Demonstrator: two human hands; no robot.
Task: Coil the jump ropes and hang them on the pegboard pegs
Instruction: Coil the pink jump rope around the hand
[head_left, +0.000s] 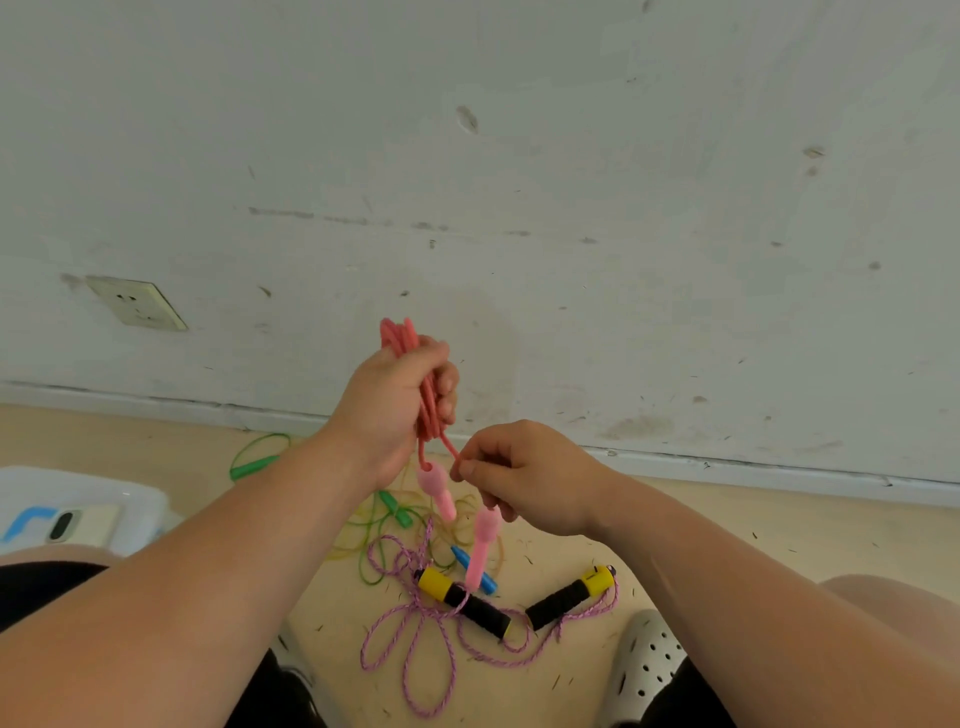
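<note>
My left hand (395, 405) grips a bundle of coiled pink jump rope (401, 335), whose loops stick out above my fist. Two pale pink handles (440, 491) dangle below it. My right hand (511, 475) pinches a strand of the same pink rope just under the bundle, near the second handle (483, 545). On the floor beneath lie a purple braided rope (415, 654) with black-and-yellow handles (569, 597), a green rope (257, 462) and a yellow rope with a blue handle (475, 569). No pegboard is in view.
A scuffed white wall (519, 182) with a socket (136, 304) stands close ahead. A white plastic bin (78, 514) with a phone on it sits at the left. A white perforated clog (647, 660) is on the floor at the lower right.
</note>
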